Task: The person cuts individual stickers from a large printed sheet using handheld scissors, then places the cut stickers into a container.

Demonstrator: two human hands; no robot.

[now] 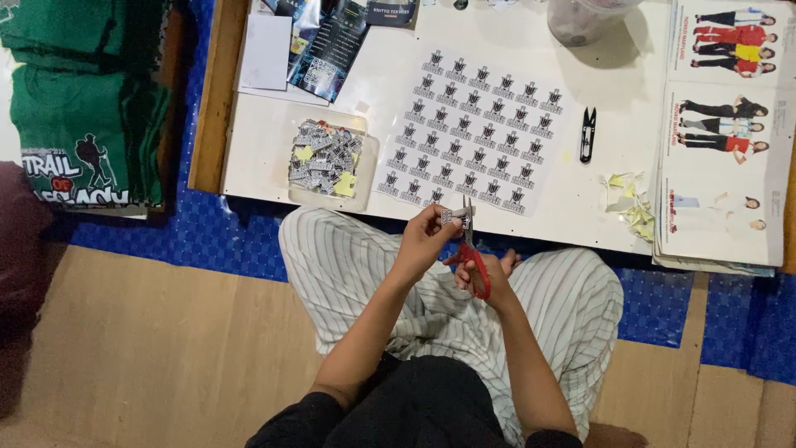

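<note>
Paper this thin should be light, limp and easily creased, so the sticker (pixel 454 216) is probably best pinched by its edge, which is how the left hand (pixel 425 239) holds it above the lap, just off the desk (pixel 257 158) edge. Right hand (pixel 483 272) has its grip closed through the red loops of the scissors (pixel 471 249), blades up at the sticker. It is a small white piece with a black emblem, like those on the sheet (pixel 473 124) and in the tray (pixel 325 158).
</note>
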